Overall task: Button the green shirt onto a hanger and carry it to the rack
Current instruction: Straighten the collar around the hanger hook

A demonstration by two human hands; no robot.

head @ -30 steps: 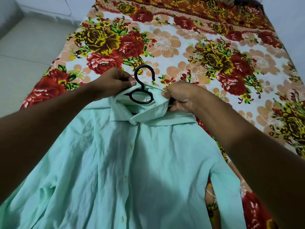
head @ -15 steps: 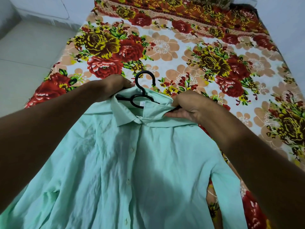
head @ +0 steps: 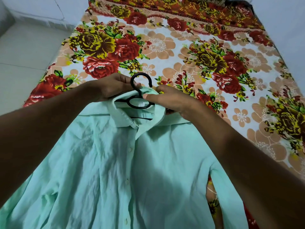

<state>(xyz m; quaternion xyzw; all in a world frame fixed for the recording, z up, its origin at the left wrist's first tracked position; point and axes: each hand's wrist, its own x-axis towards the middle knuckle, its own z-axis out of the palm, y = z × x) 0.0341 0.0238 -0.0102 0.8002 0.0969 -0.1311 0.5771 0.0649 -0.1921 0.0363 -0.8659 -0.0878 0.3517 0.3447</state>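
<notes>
The left hand [head: 113, 87] pinches the collar of the green shirt [head: 125, 171] beside the neck of the black hanger [head: 139, 95], fingers closed on the cloth. The right hand [head: 171, 100] grips the other side of the collar, thumb pressed on top and fingers curled under. The hanger sits inside the collar with its hook poking out above. The shirt lies front up, its placket closed, on the bed [head: 206, 52], spread from the middle toward the near edge over a flowered sheet.
</notes>
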